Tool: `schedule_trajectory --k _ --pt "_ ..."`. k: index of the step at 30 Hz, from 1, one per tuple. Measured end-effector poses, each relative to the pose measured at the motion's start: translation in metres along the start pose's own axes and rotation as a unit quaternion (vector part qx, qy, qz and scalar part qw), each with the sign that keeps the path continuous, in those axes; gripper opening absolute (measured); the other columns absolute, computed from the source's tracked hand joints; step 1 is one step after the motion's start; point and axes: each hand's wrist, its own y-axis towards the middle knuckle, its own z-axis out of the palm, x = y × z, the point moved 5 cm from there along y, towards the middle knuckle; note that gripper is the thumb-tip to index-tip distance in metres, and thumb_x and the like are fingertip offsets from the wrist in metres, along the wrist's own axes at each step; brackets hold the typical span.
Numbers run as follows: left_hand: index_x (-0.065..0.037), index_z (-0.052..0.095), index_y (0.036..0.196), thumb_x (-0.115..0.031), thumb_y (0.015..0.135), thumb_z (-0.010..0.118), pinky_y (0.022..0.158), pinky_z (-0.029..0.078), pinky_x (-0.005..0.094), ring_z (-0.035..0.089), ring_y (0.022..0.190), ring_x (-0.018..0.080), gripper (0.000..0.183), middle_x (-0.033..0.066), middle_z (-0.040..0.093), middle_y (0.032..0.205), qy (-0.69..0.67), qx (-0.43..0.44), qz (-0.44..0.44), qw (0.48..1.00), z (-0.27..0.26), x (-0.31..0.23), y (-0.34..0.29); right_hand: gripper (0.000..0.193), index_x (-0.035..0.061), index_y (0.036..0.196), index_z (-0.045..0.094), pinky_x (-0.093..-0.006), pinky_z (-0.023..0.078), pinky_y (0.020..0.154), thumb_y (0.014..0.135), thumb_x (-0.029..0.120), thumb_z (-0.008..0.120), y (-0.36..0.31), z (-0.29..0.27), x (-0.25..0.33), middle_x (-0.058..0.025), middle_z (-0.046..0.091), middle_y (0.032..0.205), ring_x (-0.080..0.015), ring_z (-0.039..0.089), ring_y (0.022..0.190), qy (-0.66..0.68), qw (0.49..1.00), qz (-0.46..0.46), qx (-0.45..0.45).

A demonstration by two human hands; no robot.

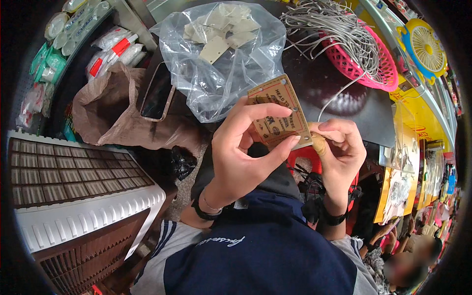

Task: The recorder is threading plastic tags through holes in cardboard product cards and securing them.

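My left hand [236, 150] is closed round a brown printed card [278, 112], thumb along its lower edge and a finger across its face. The card is tilted, with small holes at its corners. My right hand [339, 152] pinches at the card's lower right corner, and its thumb is wrapped in a tan covering. A thin grey cord [327, 104] runs from a pile down to these fingertips. Its end is hidden there. Beyond my hands, a clear plastic bag [191, 81] holds several pale tags [215, 48] with holes.
Grey cords [324, 24] heap over a pink basket [388, 78] on the dark table [378, 118]. A phone [158, 93] lies on a brown sack [105, 105] at left. A white and brown slatted unit [93, 216] stands nearer. A yellow fan [427, 46] is far right.
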Motion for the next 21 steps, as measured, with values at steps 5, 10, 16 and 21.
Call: schedule_trajectory --k 5,10,16,21 --pt "0.003 0.057 0.105 0.008 0.074 0.07 0.074 0.054 0.0234 0.061 0.093 0.0139 0.035 0.0079 0.053 0.105 0.011 -0.007 0.01 1.0 -0.002 0.001 0.0 0.022 -0.0038 0.099 0.054 -0.0248 0.049 0.08 0.08 -0.013 0.061 0.001 -0.002 0.001 -0.0127 0.066 0.097 -0.0153 0.064 0.09 -0.017 1.0 -0.013 0.007" --pt "0.003 0.057 0.105 0.008 0.074 0.069 0.072 0.054 0.0229 0.062 0.091 0.0141 0.034 0.0083 0.053 0.104 0.022 -0.013 0.04 0.999 0.001 0.001 0.001 0.022 -0.0052 0.097 0.061 -0.0258 0.051 0.077 0.077 -0.013 0.062 0.0 -0.005 0.005 -0.0143 0.066 0.097 -0.0152 0.064 0.089 -0.045 0.999 -0.016 -0.011" --pt "0.002 0.059 0.103 0.008 0.074 0.069 0.07 0.054 0.023 0.062 0.089 0.0139 0.031 0.0088 0.054 0.103 0.063 -0.022 0.066 0.996 0.0 0.001 0.002 0.03 0.0 0.098 0.068 -0.0255 0.051 0.068 0.072 -0.013 0.063 0.005 0.009 0.019 -0.0136 0.066 0.094 -0.0188 0.065 0.08 -0.23 0.963 -0.132 0.042" --pt "0.001 0.06 0.102 0.008 0.074 0.07 0.07 0.053 0.0237 0.061 0.089 0.0144 0.031 0.0088 0.054 0.103 0.077 -0.016 0.07 0.994 -0.001 0.002 0.002 0.019 -0.0008 0.087 0.065 -0.0273 0.05 0.07 0.071 -0.011 0.064 0.006 0.014 0.017 -0.0122 0.064 0.093 -0.0219 0.063 0.081 -0.236 0.967 -0.088 0.023"
